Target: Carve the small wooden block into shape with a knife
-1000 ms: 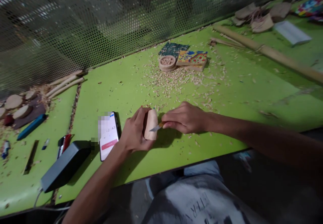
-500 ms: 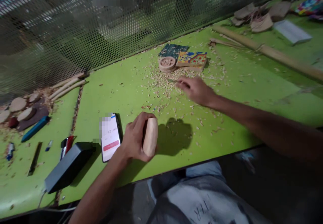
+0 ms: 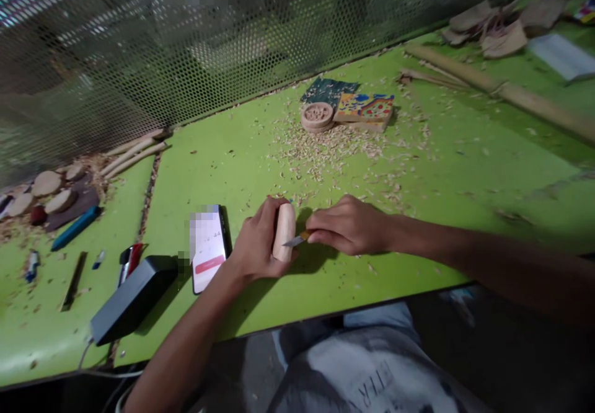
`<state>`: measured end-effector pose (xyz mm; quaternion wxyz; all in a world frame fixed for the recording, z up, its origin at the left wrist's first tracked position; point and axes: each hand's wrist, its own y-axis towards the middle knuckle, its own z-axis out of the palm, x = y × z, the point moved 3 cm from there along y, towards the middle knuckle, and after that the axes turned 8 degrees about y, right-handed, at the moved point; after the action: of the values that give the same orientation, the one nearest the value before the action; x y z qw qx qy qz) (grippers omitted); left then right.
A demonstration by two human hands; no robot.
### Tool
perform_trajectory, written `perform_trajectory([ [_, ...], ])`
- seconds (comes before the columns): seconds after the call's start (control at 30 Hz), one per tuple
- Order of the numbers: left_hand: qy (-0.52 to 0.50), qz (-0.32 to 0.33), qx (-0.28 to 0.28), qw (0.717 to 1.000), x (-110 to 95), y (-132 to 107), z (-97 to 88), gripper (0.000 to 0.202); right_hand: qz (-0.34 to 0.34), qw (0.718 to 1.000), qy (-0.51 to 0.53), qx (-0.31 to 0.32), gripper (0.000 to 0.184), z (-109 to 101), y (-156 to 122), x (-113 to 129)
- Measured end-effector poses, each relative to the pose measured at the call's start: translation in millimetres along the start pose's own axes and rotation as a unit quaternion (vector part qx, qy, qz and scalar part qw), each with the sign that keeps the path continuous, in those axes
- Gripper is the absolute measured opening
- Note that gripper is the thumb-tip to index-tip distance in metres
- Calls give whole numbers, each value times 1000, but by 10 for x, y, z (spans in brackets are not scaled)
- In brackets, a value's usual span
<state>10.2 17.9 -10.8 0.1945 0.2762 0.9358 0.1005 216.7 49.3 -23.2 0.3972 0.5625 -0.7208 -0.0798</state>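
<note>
My left hand (image 3: 260, 239) is closed around a pale wooden disc (image 3: 284, 230), held on edge just above the green table (image 3: 223, 165). In my right hand (image 3: 348, 224) is a small carving knife (image 3: 297, 238) with a short pointed blade, its handle mostly hidden by my fingers. The blade tip is at the lower part of the disc's near edge; whether it cuts into the wood I cannot tell. Wood shavings (image 3: 320, 152) are strewn beyond my hands, around a carved round wooden piece (image 3: 317, 117) and a colourfully painted block (image 3: 365, 109).
Left of my left hand lies a phone (image 3: 209, 252), with a dark box (image 3: 134, 298) and its cable beside it. Wooden discs (image 3: 46, 183) and a blue tool (image 3: 75, 228) are at the far left. A bamboo pole (image 3: 465, 69) lies at right; a mesh screen (image 3: 223, 59) borders the back.
My right hand has come back from the shavings with the knife, toward me and to the disc. My left hand keeps its hold on the disc. The view has shifted slightly.
</note>
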Motion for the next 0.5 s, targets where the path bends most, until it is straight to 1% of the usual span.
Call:
perform_trajectory([
  [0.13,-2,-3,2,1000,8,-7,10,60,13,1000,-8,12,40,-3,-9,-20],
  [0.3,-4,1,13,1000,4,-19,50,61,-9,1000,-13,4,39,1,3,25],
  [0.4,-8,1,12,1000,-7,-19,64,60,-9,1000,-20,11,39,1,3,13],
  [0.5,-19,2,14,1000,-23,-17,70,59,-16,1000,-19,4,37,-20,6,-8],
])
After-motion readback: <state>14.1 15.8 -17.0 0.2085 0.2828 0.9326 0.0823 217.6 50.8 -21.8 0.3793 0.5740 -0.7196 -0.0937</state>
